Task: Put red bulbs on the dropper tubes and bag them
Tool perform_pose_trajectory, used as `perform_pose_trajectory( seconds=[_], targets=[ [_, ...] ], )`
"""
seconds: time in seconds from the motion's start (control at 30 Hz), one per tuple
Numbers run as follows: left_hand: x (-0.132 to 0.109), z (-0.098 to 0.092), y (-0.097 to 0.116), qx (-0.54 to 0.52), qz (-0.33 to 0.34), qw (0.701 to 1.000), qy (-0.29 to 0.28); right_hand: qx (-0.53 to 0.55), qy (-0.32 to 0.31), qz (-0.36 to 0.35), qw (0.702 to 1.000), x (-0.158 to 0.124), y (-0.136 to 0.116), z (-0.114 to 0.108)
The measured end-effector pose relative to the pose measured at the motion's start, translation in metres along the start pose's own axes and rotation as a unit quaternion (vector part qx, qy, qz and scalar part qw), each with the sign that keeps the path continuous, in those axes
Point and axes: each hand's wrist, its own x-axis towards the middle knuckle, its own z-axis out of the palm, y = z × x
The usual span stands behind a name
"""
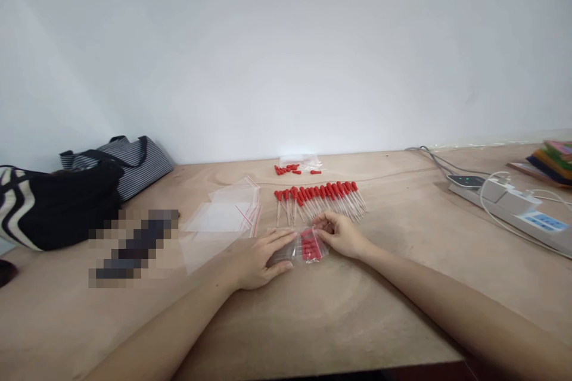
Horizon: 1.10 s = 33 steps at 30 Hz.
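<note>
A small clear zip bag (311, 248) holding several red-capped droppers lies flat on the table in front of me. On its left part rests my left hand (263, 257), fingers stretched out and thumb apart. My right hand (342, 234) has its fingers curled at the bag's upper right edge, pinching the plastic. Just beyond the hands, a row of glass droppers with red rubber bulbs (330, 191) lies side by side, tips toward me.
Flat clear zip bags (214, 218) are spread at the left. Loose red bulbs (286, 169) lie by a clear bag (299, 162) near the wall. A black bag (71, 202) and a striped bag (147, 161) stand far left. A power strip (522, 214) with cables sits right.
</note>
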Motion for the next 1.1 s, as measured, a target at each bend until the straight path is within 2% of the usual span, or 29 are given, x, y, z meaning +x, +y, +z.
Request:
perform_pose_trajectory(
  seconds=[0.07,0.17,0.37,0.53,0.63,0.9,1.0,1.1],
  targets=[
    [0.001,0.000,0.000,0.006,0.007,1.000,-0.007,0.016,-0.010,0.011,1.000,0.001,0.002,-0.001],
    [0.002,0.001,-0.001,0.013,0.020,0.999,-0.021,-0.027,0.014,0.010,0.999,0.001,0.001,-0.001],
    [0.002,0.001,-0.002,0.016,0.024,0.999,-0.022,-0.130,0.012,-0.073,0.989,0.001,-0.003,-0.012],
    [0.000,-0.001,-0.001,0.029,0.059,0.997,-0.039,-0.162,-0.004,-0.102,0.981,0.000,0.002,-0.026],
    [-0.001,0.000,-0.001,0.037,0.094,0.994,-0.037,-0.139,-0.034,-0.135,0.980,-0.003,0.002,-0.026],
    [-0.005,0.007,-0.019,0.065,0.159,0.982,0.082,0.066,-0.115,-0.178,0.975,-0.008,-0.001,-0.009],
    [-0.005,0.009,-0.025,0.071,0.196,0.970,0.123,0.073,-0.118,-0.186,0.973,-0.005,0.000,-0.005],
    [-0.005,0.008,-0.030,0.080,0.217,0.953,0.195,0.052,-0.110,-0.200,0.972,-0.002,0.000,-0.002]
  ],
)
